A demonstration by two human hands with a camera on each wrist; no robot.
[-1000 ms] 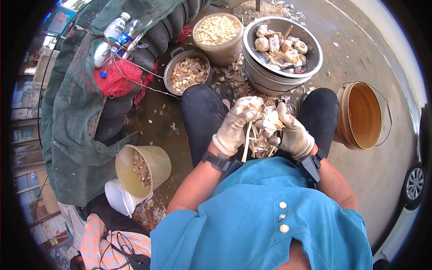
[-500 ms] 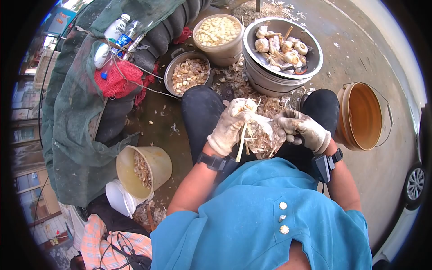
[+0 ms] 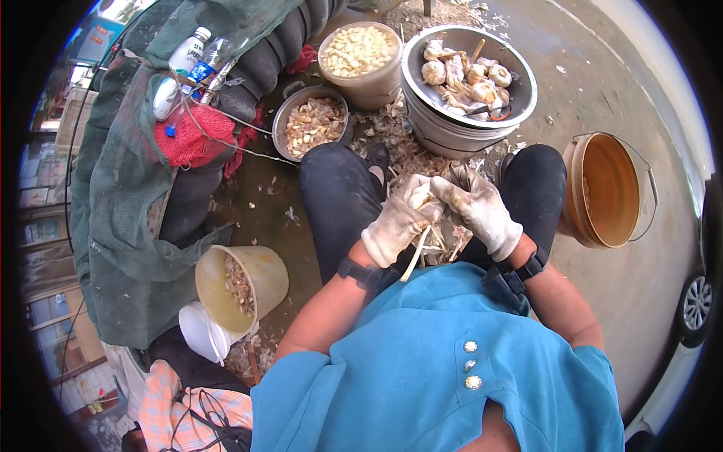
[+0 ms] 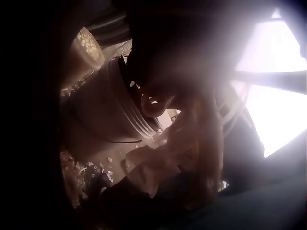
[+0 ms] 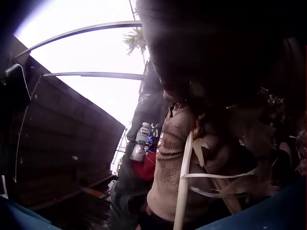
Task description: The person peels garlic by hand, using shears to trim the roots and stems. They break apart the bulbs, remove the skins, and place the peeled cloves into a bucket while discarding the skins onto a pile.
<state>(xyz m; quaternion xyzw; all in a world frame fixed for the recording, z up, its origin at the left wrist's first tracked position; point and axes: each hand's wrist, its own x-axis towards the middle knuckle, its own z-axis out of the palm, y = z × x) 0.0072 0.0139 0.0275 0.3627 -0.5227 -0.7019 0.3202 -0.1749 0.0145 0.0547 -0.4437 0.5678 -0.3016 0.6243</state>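
In the head view, my gloved left hand (image 3: 403, 218) grips a pale garlic bulb (image 3: 420, 197) above my lap. Its long dry stem (image 3: 416, 256) hangs down below that palm. My gloved right hand (image 3: 486, 215) is close against it from the other side, thumb and curled fingers at the bulb. Dark smudges mark the right glove's fingertips. The right wrist view shows the left glove (image 5: 169, 160) with the pale stem (image 5: 182, 187) and thin strips of peel beside it. The left wrist view is dark, with the bulb largely hidden.
Whole garlic bulbs (image 3: 482, 79) fill a metal basin (image 3: 523, 105) on stacked buckets ahead. Left of it stand a tub of peeled cloves (image 3: 360, 51) and a pot of cloves (image 3: 312, 124). An orange bucket (image 3: 611, 188) stands right; a cream bucket (image 3: 263, 282) lies left.
The right hand pulled away to the right with a strip of pale peel, then came back against the garlic bulb. My left hand has kept hold of the bulb throughout.
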